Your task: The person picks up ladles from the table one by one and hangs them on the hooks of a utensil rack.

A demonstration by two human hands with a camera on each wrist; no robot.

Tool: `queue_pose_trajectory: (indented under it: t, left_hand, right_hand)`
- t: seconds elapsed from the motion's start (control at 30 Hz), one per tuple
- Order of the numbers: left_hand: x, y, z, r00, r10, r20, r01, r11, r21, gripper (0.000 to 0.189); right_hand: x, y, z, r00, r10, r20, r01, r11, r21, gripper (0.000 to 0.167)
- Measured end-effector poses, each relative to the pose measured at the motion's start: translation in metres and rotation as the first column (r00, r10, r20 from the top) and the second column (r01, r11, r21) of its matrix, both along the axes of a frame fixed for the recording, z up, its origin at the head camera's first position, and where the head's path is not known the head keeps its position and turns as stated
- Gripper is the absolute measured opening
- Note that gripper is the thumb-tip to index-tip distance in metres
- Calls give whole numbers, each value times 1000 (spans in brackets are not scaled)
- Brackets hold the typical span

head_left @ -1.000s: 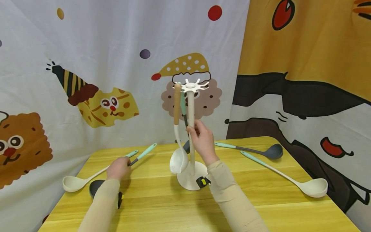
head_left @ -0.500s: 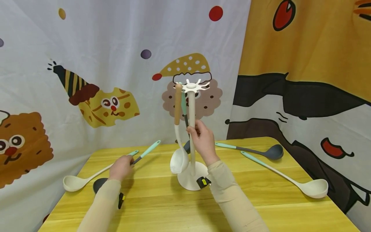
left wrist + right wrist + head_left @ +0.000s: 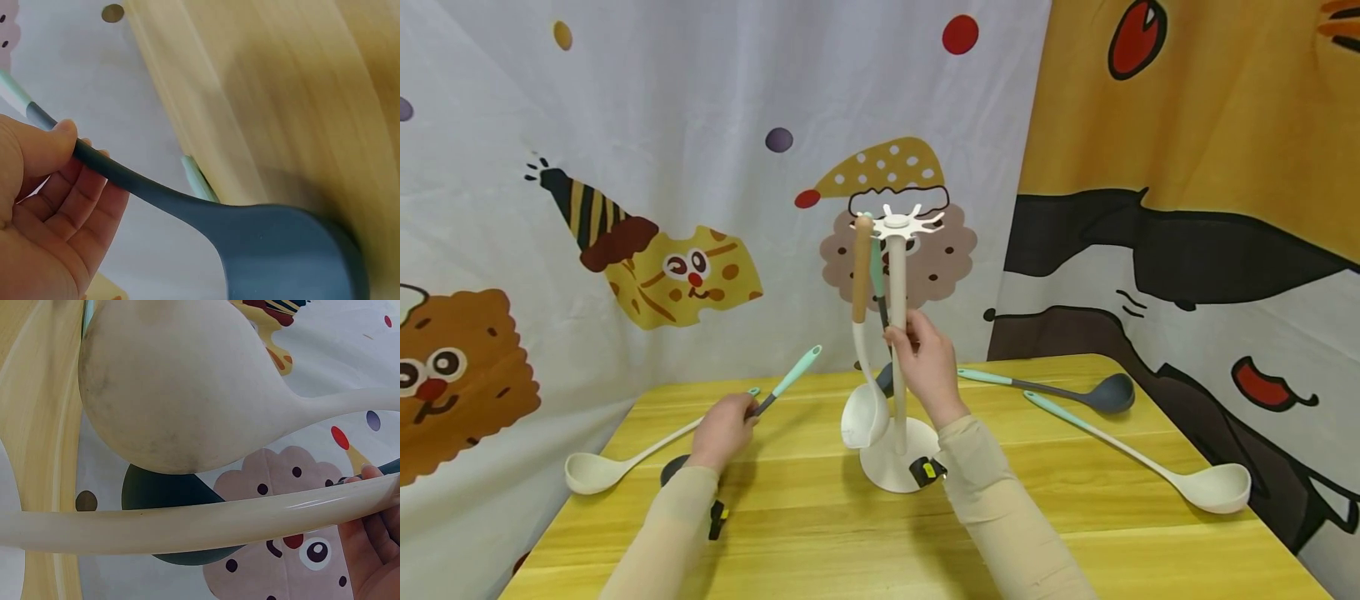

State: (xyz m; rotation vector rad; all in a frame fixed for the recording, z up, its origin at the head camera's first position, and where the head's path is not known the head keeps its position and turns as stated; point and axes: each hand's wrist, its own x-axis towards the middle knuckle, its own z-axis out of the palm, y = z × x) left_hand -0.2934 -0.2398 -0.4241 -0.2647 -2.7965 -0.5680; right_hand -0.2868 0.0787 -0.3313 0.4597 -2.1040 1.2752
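My left hand [image 3: 725, 431] pinches the dark grey shaft of a ladle [image 3: 275, 250] between thumb and fingers. The ladle's mint handle points up and right, and its dark bowl is partly behind my wrist in the head view. My right hand [image 3: 927, 367] grips the post of a cream utensil stand [image 3: 898, 283] with a hooked top and round base. On the stand's left side hang a white ladle [image 3: 865, 415] with a wooden handle and, behind it, a dark utensil [image 3: 878, 271] with a mint handle.
A cream ladle [image 3: 598, 473] lies on the wooden table [image 3: 805, 542] beyond my left hand. At the right lie a dark grey ladle [image 3: 1108, 393] and another cream ladle [image 3: 1213, 487], both with mint handles. A printed curtain [image 3: 715, 100] hangs behind the table.
My left hand has moved right and slightly up with the dark ladle, whose handle end now stands higher and whose bowl has shifted right. My right hand stays on the post.
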Motion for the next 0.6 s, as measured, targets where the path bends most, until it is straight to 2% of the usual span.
queue_pose_trajectory:
  t: [0.33, 0.47, 0.6]
  left_hand:
    - [7, 13, 9, 997, -50, -66, 54, 998, 46, 8]
    - [11, 17, 15, 994, -55, -97, 66, 992, 107, 6]
    - [13, 20, 22, 985, -54, -162, 85, 978, 191, 7]
  right_hand:
    - [2, 0, 1, 1000, 3, -13, -3, 1000, -1, 19]
    - [2, 1, 0, 1000, 3, -17, -3, 1000, 1, 18]
    - [1, 1, 1, 1000, 5, -12, -5, 1000, 3, 19]
